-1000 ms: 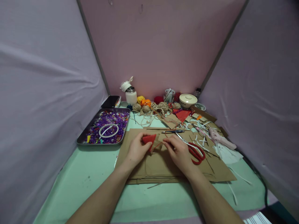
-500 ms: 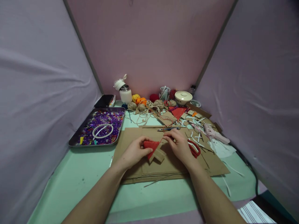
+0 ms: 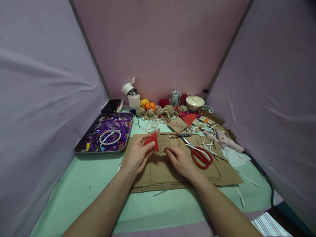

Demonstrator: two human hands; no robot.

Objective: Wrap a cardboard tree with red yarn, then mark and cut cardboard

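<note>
The left hand (image 3: 138, 154) pinches a red triangle (image 3: 152, 141), seemingly joined to a tan strip (image 3: 163, 141) yet unfinished; how the right hand (image 3: 181, 160) grips, I cannot tell.

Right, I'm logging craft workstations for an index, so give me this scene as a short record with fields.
Left hand: pinching a red piece
Right hand: close to the edge of a brown piece; grip unclear
Below hands: brown cardboard sheets
Right side: red-handled scissors on the cardboard, pink glue gun beyond
Left side: metal tray with purple beads
Back: twine balls, lidded bowl
</note>
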